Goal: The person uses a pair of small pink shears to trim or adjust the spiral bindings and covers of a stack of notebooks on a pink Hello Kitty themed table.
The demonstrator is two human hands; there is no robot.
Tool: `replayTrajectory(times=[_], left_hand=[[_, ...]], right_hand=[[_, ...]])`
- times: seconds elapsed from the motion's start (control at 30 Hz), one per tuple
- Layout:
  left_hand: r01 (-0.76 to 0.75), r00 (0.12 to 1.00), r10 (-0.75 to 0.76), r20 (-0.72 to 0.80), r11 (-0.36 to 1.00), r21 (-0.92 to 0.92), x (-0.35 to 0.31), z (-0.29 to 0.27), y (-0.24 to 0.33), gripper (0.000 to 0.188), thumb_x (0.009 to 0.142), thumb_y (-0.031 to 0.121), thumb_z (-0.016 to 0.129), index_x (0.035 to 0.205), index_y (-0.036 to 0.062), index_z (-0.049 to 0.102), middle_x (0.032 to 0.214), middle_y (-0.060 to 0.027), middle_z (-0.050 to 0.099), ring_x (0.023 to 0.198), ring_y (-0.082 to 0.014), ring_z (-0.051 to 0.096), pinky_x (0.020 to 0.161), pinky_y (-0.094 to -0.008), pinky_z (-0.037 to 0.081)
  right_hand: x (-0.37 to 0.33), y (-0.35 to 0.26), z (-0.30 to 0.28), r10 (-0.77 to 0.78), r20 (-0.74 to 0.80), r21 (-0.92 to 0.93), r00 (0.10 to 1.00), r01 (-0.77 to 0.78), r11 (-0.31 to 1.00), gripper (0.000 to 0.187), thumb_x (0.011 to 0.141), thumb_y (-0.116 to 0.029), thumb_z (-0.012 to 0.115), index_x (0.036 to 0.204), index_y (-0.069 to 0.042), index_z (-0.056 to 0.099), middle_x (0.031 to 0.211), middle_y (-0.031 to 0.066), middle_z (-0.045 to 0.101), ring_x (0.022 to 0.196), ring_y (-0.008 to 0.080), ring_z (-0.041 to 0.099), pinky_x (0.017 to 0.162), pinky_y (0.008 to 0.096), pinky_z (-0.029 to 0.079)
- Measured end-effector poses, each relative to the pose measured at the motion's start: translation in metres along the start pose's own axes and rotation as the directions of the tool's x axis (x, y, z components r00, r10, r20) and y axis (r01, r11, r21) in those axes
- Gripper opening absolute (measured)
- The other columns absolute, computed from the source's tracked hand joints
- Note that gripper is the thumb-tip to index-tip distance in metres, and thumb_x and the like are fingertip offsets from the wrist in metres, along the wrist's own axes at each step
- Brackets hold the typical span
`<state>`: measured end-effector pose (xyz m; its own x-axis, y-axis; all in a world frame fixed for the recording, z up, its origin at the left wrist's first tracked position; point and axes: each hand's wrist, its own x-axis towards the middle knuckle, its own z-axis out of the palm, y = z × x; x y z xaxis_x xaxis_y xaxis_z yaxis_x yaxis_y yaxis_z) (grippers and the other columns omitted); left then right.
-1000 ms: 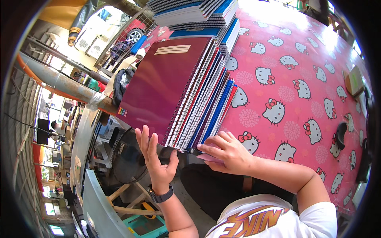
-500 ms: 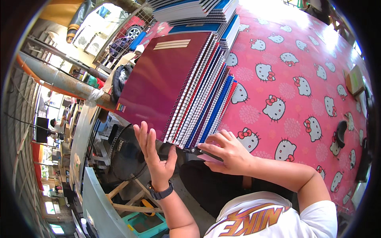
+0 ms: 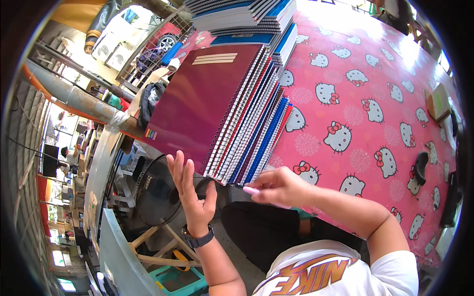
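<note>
A stack of spiral notebooks (image 3: 192, 103) with a maroon cover on top lies at the table's near left edge. Its white, red and blue wire bindings (image 3: 247, 133) face right. At the stack's near corner, my left hand (image 3: 195, 202) is held up with fingers stretched and thumb apart, a dark watch (image 3: 199, 238) on its wrist. I cannot tell whether its fingertips touch the cover. My right hand (image 3: 284, 187) pinches a slim pink object (image 3: 253, 191) close to the lower ends of the bindings. The fingers hide most of that object, so its kind is unclear.
Behind the notebooks rises a taller pile of blue-covered spiral books (image 3: 242, 22). A pink cat-patterned tablecloth (image 3: 355, 143) covers the table, with a small box (image 3: 439, 102) and a dark curved item (image 3: 421, 167) at right. Below left are a black fan (image 3: 157, 192) and a teal stool (image 3: 180, 282).
My right hand has turned and drawn slightly back from the bindings, so the pink object now shows its narrow end. The left hand stays almost in place.
</note>
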<state>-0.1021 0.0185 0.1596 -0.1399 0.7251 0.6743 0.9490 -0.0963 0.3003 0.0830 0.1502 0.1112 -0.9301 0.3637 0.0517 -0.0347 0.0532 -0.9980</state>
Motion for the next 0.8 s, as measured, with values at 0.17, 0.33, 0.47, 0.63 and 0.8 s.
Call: replayTrajectory(times=[0.17, 0.33, 0.47, 0.63, 0.8], left_hand=[[0.006, 1.000, -0.006, -0.002, 1.000, 0.017, 0.000, -0.002, 0.004, 0.073, 0.075, 0.002, 0.061, 0.142, 0.0085, 0.033, 0.150, -0.0172, 0.024, 0.141, -0.0411, 0.011, 0.112, -0.0530, 0.014], [0.218, 0.958, -0.233, -0.167, 0.970, -0.107, -0.024, 0.020, 0.007, 0.074, 0.078, 0.005, 0.061, 0.144, 0.0056, 0.027, 0.149, -0.0198, 0.022, 0.140, -0.0374, 0.015, 0.111, -0.0511, 0.017], [0.469, 0.745, -0.660, -0.101, 0.625, -0.624, -0.067, 0.046, 0.004, 0.062, 0.079, 0.003, 0.061, 0.137, 0.0020, 0.037, 0.141, -0.0155, 0.036, 0.132, -0.0270, 0.034, 0.107, -0.0436, 0.030], [0.467, 0.540, -0.817, 0.203, 0.091, -0.879, -0.076, 0.061, 0.021, 0.039, 0.088, 0.009, 0.057, 0.125, 0.0040, 0.046, 0.128, -0.0066, 0.048, 0.116, -0.0193, 0.048, 0.090, -0.0334, 0.044], [0.510, 0.490, -0.849, 0.197, 0.096, -0.855, -0.070, 0.066, 0.035, 0.042, 0.087, 0.014, 0.059, 0.126, 0.0060, 0.043, 0.125, -0.0052, 0.048, 0.109, -0.0184, 0.049, 0.086, -0.0339, 0.045]], right_hand=[[-0.001, 0.001, -0.002, 0.133, 0.093, 0.122, 0.987, -0.144, 0.982, 0.031, 0.083, -0.030, 0.064, 0.101, -0.005, 0.064, 0.093, 0.0132, 0.063, 0.081, 0.0224, 0.063, 0.069, 0.0347, 0.051], [-0.017, 0.006, -0.006, -0.462, -0.095, -0.658, 0.882, 0.292, 0.694, 0.042, 0.072, -0.021, 0.073, 0.111, -0.010, 0.062, 0.101, 0.0100, 0.058, 0.094, 0.0251, 0.053, 0.078, 0.0383, 0.043], [-0.014, 0.008, -0.002, -0.521, -0.044, -0.714, 0.853, 0.338, 0.613, 0.046, 0.067, -0.019, 0.074, 0.111, -0.010, 0.063, 0.102, 0.0073, 0.056, 0.095, 0.0257, 0.050, 0.079, 0.0381, 0.041], [-0.010, 0.009, -0.004, -0.539, -0.011, -0.717, 0.842, 0.370, 0.592, 0.038, 0.073, -0.019, 0.071, 0.108, -0.007, 0.063, 0.098, 0.0074, 0.059, 0.086, 0.0227, 0.055, 0.075, 0.0366, 0.046], [-0.003, 0.002, -0.015, 0.324, 0.375, 0.621, 0.868, -0.495, 0.608, 0.034, 0.092, -0.028, 0.055, 0.112, 0.000, 0.059, 0.095, 0.0109, 0.064, 0.076, 0.0153, 0.062, 0.070, 0.0259, 0.050]])
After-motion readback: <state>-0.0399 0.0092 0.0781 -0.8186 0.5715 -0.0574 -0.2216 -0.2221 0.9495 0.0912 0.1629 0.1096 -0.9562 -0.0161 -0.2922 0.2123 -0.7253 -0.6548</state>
